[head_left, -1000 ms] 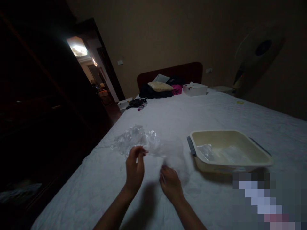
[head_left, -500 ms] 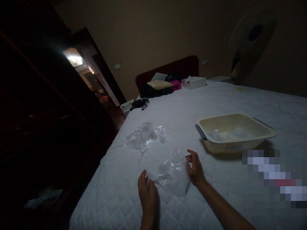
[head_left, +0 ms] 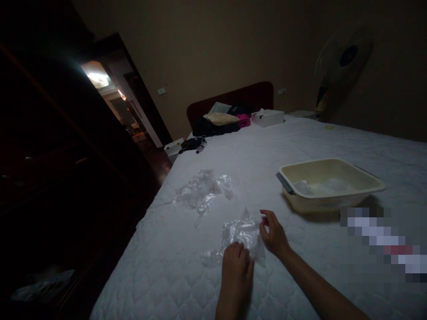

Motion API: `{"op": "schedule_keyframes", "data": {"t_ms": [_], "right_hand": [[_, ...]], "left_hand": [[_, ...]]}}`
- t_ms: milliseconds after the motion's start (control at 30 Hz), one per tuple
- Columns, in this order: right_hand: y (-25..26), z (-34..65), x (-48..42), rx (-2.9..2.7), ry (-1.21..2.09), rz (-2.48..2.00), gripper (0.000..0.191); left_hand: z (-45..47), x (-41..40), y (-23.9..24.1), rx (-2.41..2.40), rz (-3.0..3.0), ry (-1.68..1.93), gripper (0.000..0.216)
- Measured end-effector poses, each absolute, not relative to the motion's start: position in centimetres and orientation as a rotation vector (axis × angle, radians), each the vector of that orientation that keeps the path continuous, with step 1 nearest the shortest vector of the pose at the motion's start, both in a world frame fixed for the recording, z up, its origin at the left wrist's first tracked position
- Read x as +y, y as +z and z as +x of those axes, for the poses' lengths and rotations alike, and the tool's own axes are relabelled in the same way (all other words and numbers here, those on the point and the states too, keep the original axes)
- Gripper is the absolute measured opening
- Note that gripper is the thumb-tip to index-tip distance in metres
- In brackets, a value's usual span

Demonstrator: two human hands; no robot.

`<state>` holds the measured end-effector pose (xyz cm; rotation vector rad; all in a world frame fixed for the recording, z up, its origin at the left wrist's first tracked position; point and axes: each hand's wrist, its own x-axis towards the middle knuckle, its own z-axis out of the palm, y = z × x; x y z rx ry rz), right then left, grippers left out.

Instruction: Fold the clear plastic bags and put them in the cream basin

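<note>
A crinkled clear plastic bag (head_left: 242, 231) lies on the white quilted bed cover in front of me. My left hand (head_left: 235, 269) is over its near edge, fingers curled together and closed on the film. At the bag's right side is my right hand (head_left: 275, 235), its fingers bent and the thumb apart from the forefinger; it seems to hold nothing. Farther off to the left is a loose heap of clear plastic bags (head_left: 203, 191). A cream plastic basin (head_left: 333, 202) with grey handles stands to the right, with some clear plastic inside.
Dark clothes, a yellowish pillow (head_left: 221, 118) and a pink roll (head_left: 244, 120) lie by the headboard (head_left: 230, 95). A white box (head_left: 267, 118) is beside them. A fan (head_left: 347, 58) stands at the back right. The bed's left edge borders a dark floor.
My left hand has moved right and come down on the plastic bag, its fingers curling. The bag is more bunched up. My right hand stays nearly in place.
</note>
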<state>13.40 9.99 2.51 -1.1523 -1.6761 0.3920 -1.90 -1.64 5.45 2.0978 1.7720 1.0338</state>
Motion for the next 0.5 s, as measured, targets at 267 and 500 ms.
{"op": "schedule_keyframes", "data": {"t_ms": [267, 500], "right_hand": [[2.3, 13.9, 9.4, -1.907, 0.21, -0.973, 0.036], [2.8, 14.4, 9.3, -1.742, 0.453, -1.002, 0.027]], "left_hand": [[-1.7, -0.1, 8.3, 1.303, 0.923, 1.432, 0.041], [-3.2, 0.6, 8.5, 0.989, 0.48, 1.348, 0.058]]}}
